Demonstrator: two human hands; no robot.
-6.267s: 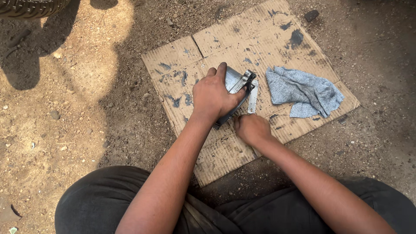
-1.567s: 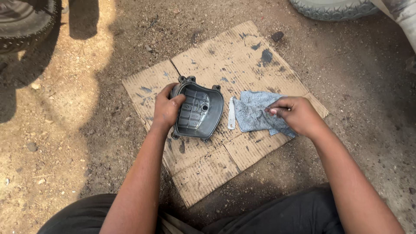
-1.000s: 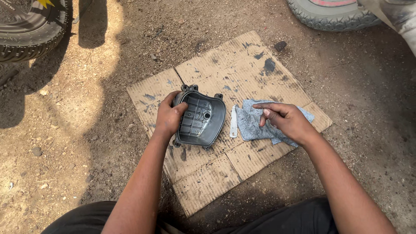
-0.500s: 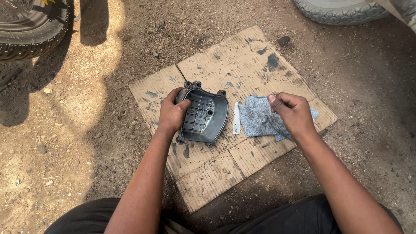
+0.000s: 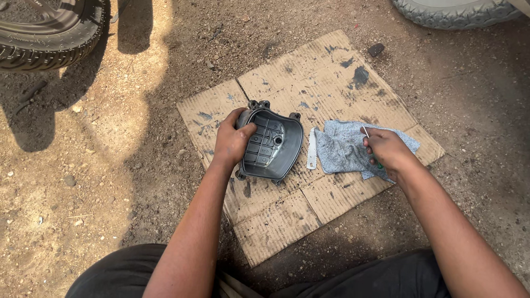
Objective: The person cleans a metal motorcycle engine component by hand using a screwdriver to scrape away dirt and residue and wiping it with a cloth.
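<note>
A dark grey metal engine cover (image 5: pixel 273 146) lies hollow side up on a stained sheet of cardboard (image 5: pixel 309 83). My left hand (image 5: pixel 233 141) grips its left rim, thumb inside the hollow. To its right lies a grey-blue rag (image 5: pixel 345 148), with a thin pale strip (image 5: pixel 312 149) beside the rag's left edge. My right hand (image 5: pixel 385 150) rests over the rag's right part, fingers closed on a small thin tool with a metal tip and a green handle (image 5: pixel 371 144).
The cardboard lies on bare dirt ground (image 5: pixel 110 182) with small stones. A black tyre (image 5: pixel 52 33) is at the top left and another tyre (image 5: pixel 458 11) at the top right. A dark lump (image 5: pixel 376 49) sits near the cardboard's far edge. My dark trousers (image 5: pixel 127 276) fill the bottom.
The cover was turned hollow side up and stays held by my left hand. My right hand moved onto the rag and closed its fingers around the small tool.
</note>
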